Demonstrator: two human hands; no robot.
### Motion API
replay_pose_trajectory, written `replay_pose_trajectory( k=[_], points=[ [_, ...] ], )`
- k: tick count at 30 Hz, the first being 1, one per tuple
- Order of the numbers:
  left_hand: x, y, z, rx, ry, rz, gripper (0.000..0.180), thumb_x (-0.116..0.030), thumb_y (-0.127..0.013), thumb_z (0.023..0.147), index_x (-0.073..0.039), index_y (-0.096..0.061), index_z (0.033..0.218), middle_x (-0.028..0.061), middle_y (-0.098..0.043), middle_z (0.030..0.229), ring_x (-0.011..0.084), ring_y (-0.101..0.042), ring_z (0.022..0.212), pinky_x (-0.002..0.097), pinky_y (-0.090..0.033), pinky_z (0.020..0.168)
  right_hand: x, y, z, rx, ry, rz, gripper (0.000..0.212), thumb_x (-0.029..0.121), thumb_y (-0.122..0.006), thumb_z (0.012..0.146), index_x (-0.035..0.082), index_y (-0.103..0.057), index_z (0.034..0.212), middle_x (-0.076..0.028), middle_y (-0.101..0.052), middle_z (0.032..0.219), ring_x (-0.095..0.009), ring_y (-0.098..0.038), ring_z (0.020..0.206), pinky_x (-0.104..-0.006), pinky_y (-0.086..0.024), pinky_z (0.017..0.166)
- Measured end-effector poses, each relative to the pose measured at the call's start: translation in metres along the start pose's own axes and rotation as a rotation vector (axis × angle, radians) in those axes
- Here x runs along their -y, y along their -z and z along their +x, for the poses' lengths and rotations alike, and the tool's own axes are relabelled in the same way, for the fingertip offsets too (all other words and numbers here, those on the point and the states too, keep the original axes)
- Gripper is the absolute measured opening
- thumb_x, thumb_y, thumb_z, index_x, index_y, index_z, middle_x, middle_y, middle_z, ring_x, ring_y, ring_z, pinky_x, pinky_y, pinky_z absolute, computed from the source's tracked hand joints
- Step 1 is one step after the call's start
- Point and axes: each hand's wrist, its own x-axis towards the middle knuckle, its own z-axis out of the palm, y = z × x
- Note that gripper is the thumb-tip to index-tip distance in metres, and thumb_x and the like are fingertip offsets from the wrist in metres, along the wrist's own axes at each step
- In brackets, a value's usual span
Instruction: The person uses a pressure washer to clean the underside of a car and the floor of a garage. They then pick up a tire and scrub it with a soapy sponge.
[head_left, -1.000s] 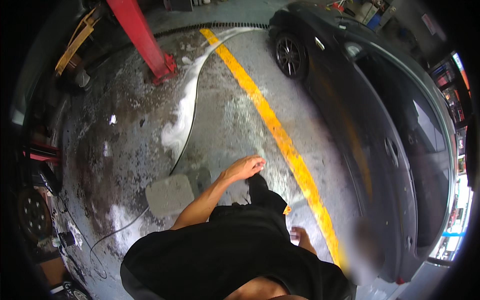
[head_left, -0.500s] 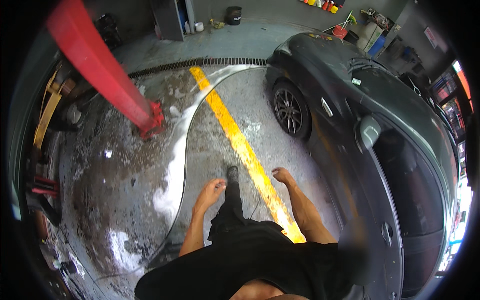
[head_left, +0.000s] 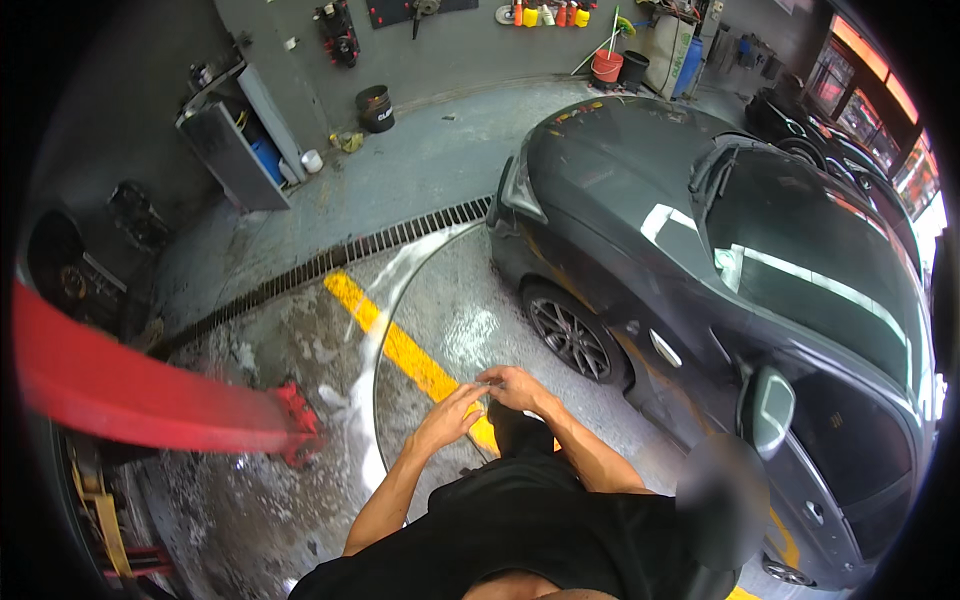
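Note:
In front of my body my left hand [head_left: 448, 418] and right hand [head_left: 520, 388] meet, fingertips touching or overlapping above my dark trouser leg. The left fingers reach out toward the right hand, and the right fingers are loosely bent. No held object shows in either hand. Beneath them a worn yellow stripe [head_left: 410, 356] crosses the wet floor. To the right stands a dark grey car [head_left: 625, 235], its front wheel [head_left: 572, 335] being the part nearest my right hand. A thin dark hose [head_left: 376, 385] curves over the floor to the left of my hands, along white foam [head_left: 358, 415].
A red post [head_left: 170, 390] with a bolted foot stands at left. A floor drain grating [head_left: 345, 256] runs across beyond the stripe. Farther off are a black bucket [head_left: 376, 108], a grey cabinet [head_left: 232, 155], a red bucket [head_left: 606, 68] and another dark car [head_left: 800, 130].
My hands, apart before, have come together in front of me. The view has swung up and forward, bringing more of the back wall and the car's front into sight.

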Motion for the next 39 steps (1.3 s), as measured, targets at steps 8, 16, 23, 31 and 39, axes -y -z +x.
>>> replay_pose_trajectory(
  k=[8, 16, 23, 31, 39],
  points=[
    [0.135, 0.15, 0.214, -0.163, 0.246, -0.282, 0.051, -0.008, -0.069, 0.094, -0.004, -0.053, 0.142, 0.0133, -0.06, 0.132, 0.0236, -0.069, 0.105, 0.0353, -0.056, 0.087, 0.015, 0.117, 0.317, 0.158, 0.172, 0.003, 0.035, 0.017, -0.068, 0.092, 0.003, -0.07, 0.125, -0.019, -0.072, 0.122, -0.036, -0.068, 0.114, -0.0427, -0.054, 0.097],
    [0.283, 0.296, 0.403, -0.427, 0.404, -0.295, 0.047, -0.006, -0.071, 0.091, -0.006, -0.06, 0.136, 0.0106, -0.06, 0.128, 0.0216, -0.07, 0.102, 0.0332, -0.057, 0.081, 0.008, 0.219, 0.608, 0.324, 0.249, 0.266, 0.046, 0.036, -0.069, 0.099, 0.004, -0.065, 0.132, -0.017, -0.071, 0.124, -0.029, -0.066, 0.118, -0.0423, -0.05, 0.104],
    [0.42, 0.399, 0.662, -0.003, 0.133, -0.203, 0.034, -0.02, -0.072, 0.094, -0.003, -0.068, 0.123, 0.0135, -0.063, 0.123, 0.0288, -0.068, 0.106, 0.0368, -0.055, 0.086, -0.02, 0.366, 0.769, 0.109, 0.105, 0.091, 0.033, 0.026, -0.068, 0.099, 0.004, -0.069, 0.124, -0.016, -0.073, 0.115, -0.031, -0.069, 0.109, -0.0401, -0.054, 0.096],
    [0.656, 0.452, 0.99, 0.257, 0.295, -0.103, 0.037, -0.035, -0.066, 0.099, 0.0, -0.077, 0.091, 0.0128, -0.071, 0.098, 0.0264, -0.07, 0.086, 0.0402, -0.055, 0.08, -0.124, 0.55, 0.91, -0.347, -0.148, 0.19, 0.028, 0.021, -0.069, 0.099, 0.002, -0.072, 0.12, -0.014, -0.073, 0.114, -0.025, -0.07, 0.107, -0.0379, -0.055, 0.092],
    [0.816, 0.444, 1.072, 0.2, 1.222, -0.629, 0.043, -0.041, -0.054, 0.104, -0.008, -0.068, 0.078, 0.0097, -0.065, 0.071, 0.0226, -0.062, 0.061, 0.0418, -0.051, 0.058, -0.197, 0.778, 1.113, -0.436, -0.153, 0.042, 0.034, 0.028, -0.069, 0.098, 0.006, -0.071, 0.123, -0.018, -0.074, 0.112, -0.034, -0.07, 0.108, -0.0445, -0.055, 0.093]
  ],
)
